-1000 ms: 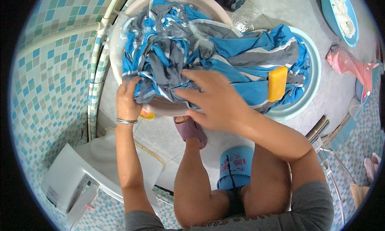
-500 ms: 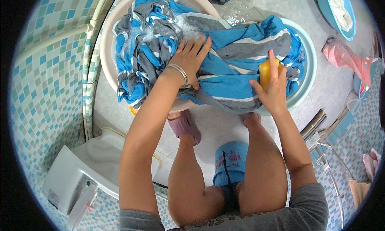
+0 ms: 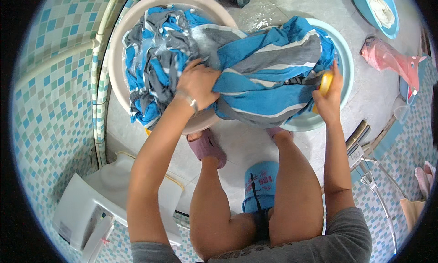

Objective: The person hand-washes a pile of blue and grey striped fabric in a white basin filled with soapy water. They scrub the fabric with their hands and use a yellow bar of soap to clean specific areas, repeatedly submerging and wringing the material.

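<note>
Soap bar (image 3: 325, 83) is off its flat spot on the cloth and now tips edge-up at the cloth's right end, right of centre in the frame. Left hand has gone from spread flat to curled in.

Right hand (image 3: 331, 98) pinches the soap, thumb on the near side, fingers round the far side; looks like a grip for steering a slick bar. Left hand (image 3: 199, 83) is narrow, bunched on the striped cloth (image 3: 269, 78) left of centre, probably to anchor the fabric; fingertips are buried, can't see how deep the hold goes.

Cloth bridges two basins on the floor (image 3: 248, 144): crumpled, sudsy end in the beige basin (image 3: 116, 67) upper left, smoother stretch across to the light blue basin (image 3: 347, 76) upper right. Likely laid that way to give a flatter soaping area and keep fabric off the floor.
</note>
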`<act>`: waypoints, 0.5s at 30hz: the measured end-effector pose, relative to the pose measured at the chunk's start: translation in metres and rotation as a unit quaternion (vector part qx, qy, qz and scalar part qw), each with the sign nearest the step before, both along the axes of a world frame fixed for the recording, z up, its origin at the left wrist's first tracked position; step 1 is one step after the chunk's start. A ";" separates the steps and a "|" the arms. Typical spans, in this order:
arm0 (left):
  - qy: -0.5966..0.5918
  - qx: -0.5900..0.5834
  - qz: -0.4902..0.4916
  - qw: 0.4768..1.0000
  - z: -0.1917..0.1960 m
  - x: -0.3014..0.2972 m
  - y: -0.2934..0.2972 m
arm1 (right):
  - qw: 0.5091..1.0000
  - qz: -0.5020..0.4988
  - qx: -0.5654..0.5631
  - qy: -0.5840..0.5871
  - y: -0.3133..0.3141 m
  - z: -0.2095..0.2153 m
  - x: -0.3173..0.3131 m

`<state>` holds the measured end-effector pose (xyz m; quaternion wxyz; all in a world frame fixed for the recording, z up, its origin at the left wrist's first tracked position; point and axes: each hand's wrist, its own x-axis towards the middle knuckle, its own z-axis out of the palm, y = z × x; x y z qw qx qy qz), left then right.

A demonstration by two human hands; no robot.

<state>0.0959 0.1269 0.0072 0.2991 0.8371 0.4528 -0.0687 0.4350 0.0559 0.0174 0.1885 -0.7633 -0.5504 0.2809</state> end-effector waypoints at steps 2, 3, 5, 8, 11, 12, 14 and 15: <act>-0.056 0.050 0.032 0.997 0.027 -0.003 -0.004 | 0.997 0.056 -0.044 0.002 0.004 0.004 0.003; -0.083 0.078 0.032 0.993 0.044 -0.005 -0.005 | 0.995 0.089 -0.039 0.006 0.007 0.006 0.003; -0.149 0.153 0.044 0.976 0.080 -0.004 -0.002 | 0.987 0.159 -0.021 0.019 0.016 0.008 0.001; -0.172 0.194 0.071 0.963 0.134 -0.013 0.002 | 0.974 0.199 -0.048 0.095 0.026 0.011 -0.008; -0.194 0.216 0.097 0.952 0.167 -0.018 0.000 | 0.969 0.202 -0.050 0.137 0.032 0.024 -0.025; -0.204 0.218 0.112 0.948 0.173 -0.021 -0.003 | 0.966 0.192 -0.087 0.152 0.036 0.036 -0.028; -0.234 0.226 0.156 0.933 0.189 -0.032 -0.010 | 0.967 0.147 -0.066 0.197 0.033 0.048 -0.029; -0.256 0.229 0.185 0.921 0.196 -0.040 -0.015 | 0.962 0.142 -0.046 0.228 0.031 0.054 -0.023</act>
